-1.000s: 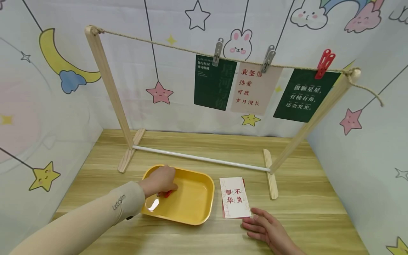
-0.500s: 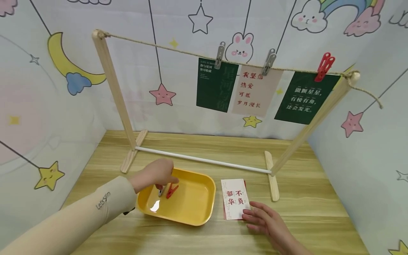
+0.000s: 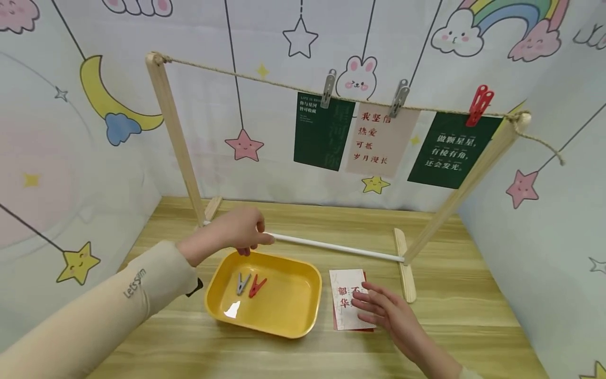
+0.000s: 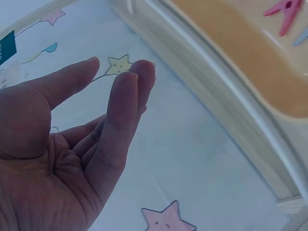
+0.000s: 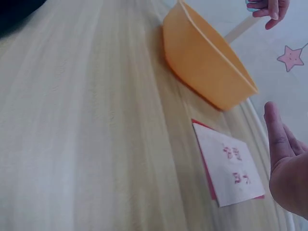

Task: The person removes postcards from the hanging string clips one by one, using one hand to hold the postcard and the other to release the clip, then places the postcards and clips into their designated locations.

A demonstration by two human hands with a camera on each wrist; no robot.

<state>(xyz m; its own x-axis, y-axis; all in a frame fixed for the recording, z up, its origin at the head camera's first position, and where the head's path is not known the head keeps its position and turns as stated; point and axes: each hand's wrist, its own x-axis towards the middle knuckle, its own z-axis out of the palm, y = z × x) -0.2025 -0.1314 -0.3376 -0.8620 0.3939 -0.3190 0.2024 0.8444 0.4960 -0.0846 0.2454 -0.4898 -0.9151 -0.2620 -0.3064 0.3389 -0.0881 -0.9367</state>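
My left hand is lifted above the far left rim of the yellow tray. In the left wrist view its thumb and fingers stand apart with nothing between them. A grey clothespin and a red clothespin lie side by side in the tray. My right hand, fingers extended, hovers at the right side of a small stack of cards, covering part of the lettering. The top card is white with red characters; a red card edge shows beneath.
A wooden frame stands behind, with a twine line between its posts and a white bar low down. From the twine hang a green card, a pink card and another green card, held by two grey clothespins and a red clothespin.
My left hand has let go of the clothespins in the tray and risen up and away over the far rim. My right hand has moved slightly up and left, over the cards' edge.
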